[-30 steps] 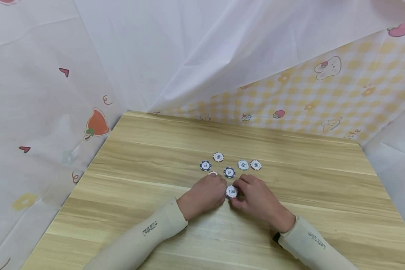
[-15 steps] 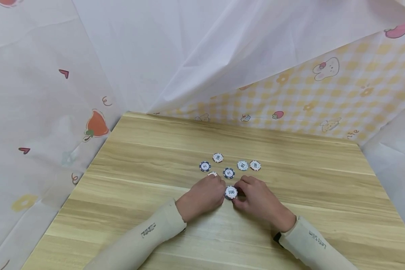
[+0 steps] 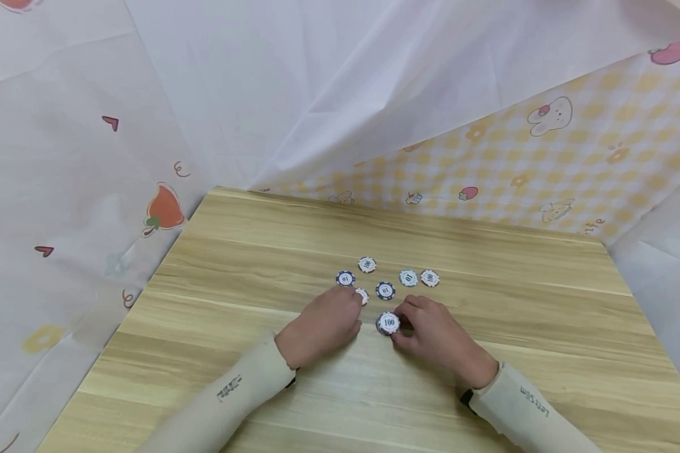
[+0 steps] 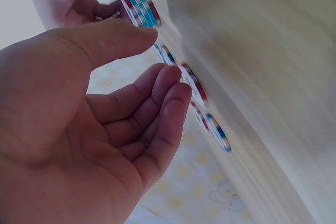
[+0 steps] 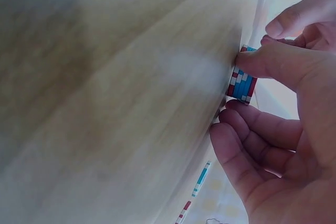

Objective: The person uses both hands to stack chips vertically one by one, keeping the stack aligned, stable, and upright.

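A short stack of poker chips (image 3: 388,323) stands on the table, a "100" chip on top; its edge shows red and light blue layers in the right wrist view. My right hand (image 3: 437,333) holds the stack between thumb and fingers from the right side. To the left, my left hand (image 3: 324,326) is just in front of a red-and-white chip (image 3: 362,296), its fingers overlapping that chip in the head view. In the left wrist view the left hand's thumb (image 4: 123,40) is apart from its loosely bent fingers, with nothing between them.
Beyond the hands lie single chips: a dark blue one (image 3: 345,279), a red-edged one (image 3: 366,264), another dark blue one (image 3: 385,290), a light blue one (image 3: 408,278) and a red-edged one (image 3: 429,277). Patterned cloth (image 3: 487,163) hangs behind the wooden table (image 3: 249,251).
My left hand has moved away from the stack to the left, uncovering more of the red-and-white chip. The right hand has stayed at the stack.
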The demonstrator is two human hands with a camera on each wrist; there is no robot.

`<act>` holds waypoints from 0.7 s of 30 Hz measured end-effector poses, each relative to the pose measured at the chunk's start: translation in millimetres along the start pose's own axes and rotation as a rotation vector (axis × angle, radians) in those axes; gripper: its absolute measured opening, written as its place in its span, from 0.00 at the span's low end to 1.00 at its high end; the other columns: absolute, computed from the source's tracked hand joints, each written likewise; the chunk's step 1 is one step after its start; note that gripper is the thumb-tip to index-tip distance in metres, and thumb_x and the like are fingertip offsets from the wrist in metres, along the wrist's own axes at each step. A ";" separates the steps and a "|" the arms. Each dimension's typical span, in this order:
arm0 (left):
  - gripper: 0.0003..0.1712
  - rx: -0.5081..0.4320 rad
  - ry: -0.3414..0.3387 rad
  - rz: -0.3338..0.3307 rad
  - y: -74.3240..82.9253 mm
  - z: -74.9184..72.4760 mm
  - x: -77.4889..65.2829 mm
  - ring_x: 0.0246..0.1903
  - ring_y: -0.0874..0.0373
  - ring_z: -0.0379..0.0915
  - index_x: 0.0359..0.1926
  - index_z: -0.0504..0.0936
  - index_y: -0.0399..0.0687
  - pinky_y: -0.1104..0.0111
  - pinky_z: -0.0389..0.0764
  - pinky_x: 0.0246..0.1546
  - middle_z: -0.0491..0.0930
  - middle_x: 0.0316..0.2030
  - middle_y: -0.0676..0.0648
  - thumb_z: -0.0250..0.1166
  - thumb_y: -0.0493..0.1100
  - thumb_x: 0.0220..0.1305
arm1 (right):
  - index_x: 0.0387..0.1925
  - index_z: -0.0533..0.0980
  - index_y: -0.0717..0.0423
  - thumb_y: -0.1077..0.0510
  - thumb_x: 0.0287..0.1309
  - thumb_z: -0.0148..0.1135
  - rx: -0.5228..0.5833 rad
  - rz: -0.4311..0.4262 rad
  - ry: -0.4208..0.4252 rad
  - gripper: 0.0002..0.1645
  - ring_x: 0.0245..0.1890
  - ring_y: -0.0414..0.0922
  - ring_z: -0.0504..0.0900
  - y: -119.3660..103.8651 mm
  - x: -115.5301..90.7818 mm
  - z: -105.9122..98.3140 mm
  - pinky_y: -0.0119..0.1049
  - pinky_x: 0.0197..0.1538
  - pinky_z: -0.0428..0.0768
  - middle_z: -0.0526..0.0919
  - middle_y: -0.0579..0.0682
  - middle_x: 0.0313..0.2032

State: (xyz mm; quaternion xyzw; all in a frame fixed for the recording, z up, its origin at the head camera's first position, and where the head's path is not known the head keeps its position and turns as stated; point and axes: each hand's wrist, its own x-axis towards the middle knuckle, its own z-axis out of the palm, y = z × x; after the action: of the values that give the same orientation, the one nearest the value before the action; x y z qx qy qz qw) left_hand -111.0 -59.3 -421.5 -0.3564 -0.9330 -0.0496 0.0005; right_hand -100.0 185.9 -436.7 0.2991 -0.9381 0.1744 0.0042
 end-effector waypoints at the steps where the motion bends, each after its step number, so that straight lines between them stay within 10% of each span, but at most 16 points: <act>1: 0.13 0.012 0.011 -0.003 -2.5 0.1 -0.3 0.42 0.50 0.81 0.47 0.86 0.33 0.60 0.84 0.50 0.84 0.40 0.42 0.70 0.41 0.74 | 0.44 0.87 0.60 0.56 0.56 0.84 -0.001 0.000 -0.003 0.17 0.37 0.41 0.81 0.4 0.1 0.1 0.42 0.44 0.84 0.83 0.45 0.37; 21: 0.25 0.012 0.011 -0.092 -15.7 6.6 18.3 0.44 0.46 0.80 0.48 0.85 0.28 0.56 0.82 0.53 0.83 0.44 0.37 0.70 0.52 0.76 | 0.44 0.87 0.59 0.55 0.57 0.84 -0.013 -0.007 -0.011 0.17 0.38 0.40 0.81 4.1 0.9 2.1 0.40 0.43 0.84 0.83 0.44 0.38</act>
State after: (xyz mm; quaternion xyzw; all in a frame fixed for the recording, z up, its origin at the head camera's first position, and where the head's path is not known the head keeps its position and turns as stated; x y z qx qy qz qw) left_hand -134.9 -58.3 -428.8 -0.3131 -0.9486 -0.0461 0.0056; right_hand -102.8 187.9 -439.9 0.3032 -0.9382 0.1667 0.0016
